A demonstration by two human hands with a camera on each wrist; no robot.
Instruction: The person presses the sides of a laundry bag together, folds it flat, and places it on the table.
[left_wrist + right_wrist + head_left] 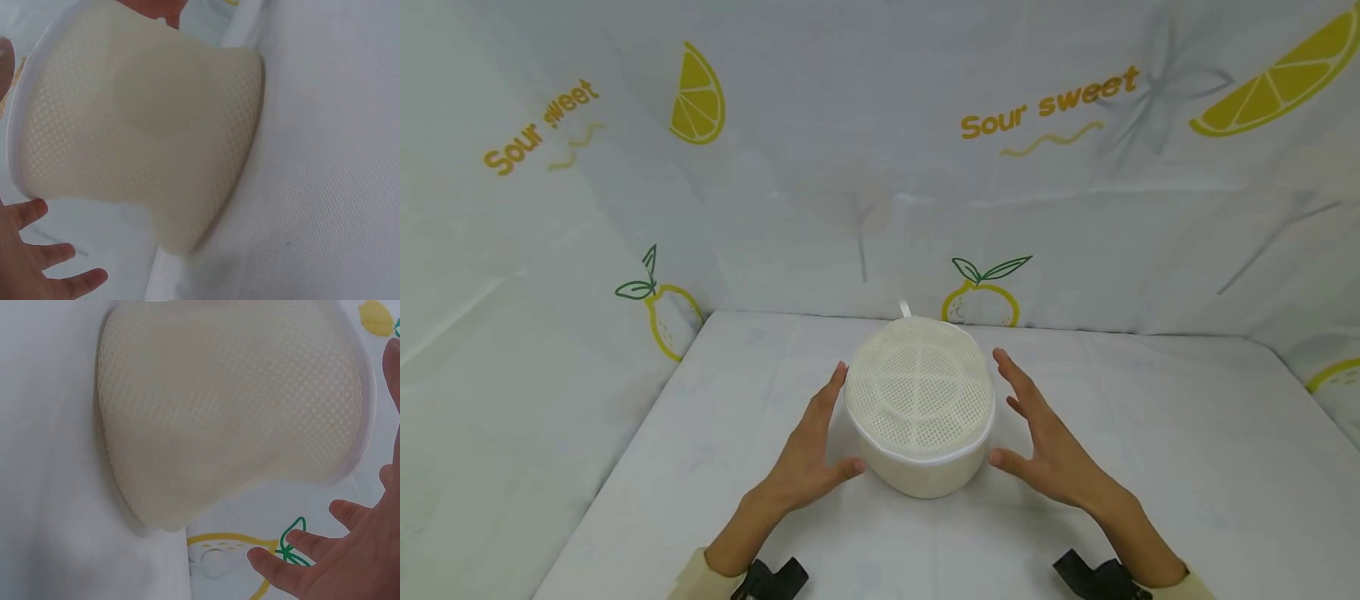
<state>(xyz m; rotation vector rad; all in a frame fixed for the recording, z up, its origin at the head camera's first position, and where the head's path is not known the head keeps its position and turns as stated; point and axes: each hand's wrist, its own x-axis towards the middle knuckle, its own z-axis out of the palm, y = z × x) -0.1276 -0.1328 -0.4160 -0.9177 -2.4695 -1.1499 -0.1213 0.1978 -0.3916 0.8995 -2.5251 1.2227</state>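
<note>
A cream mesh laundry bag [921, 387], round and drum-shaped with white trim around its top, stands upright on the white-covered table. A small white tab [905, 309] sticks out at its far side. On its left, my left hand [808, 454] has fingers extended and thumb spread, the fingertips right at the rim. My right hand [1045, 446] is spread on the other side, with a gap between it and the bag. Both wrist views show the bag's mesh wall [137, 106] bending inward at the side. In the right wrist view the fingers [312, 544] are straight and apart.
A white sheet covers the table [1150, 442]. Behind it hangs a pale curtain [820, 167] printed with lemons and the words "Sour sweet", meeting the table's back edge and continuing along the left side. Black wrist mounts [775, 579] sit on both forearms.
</note>
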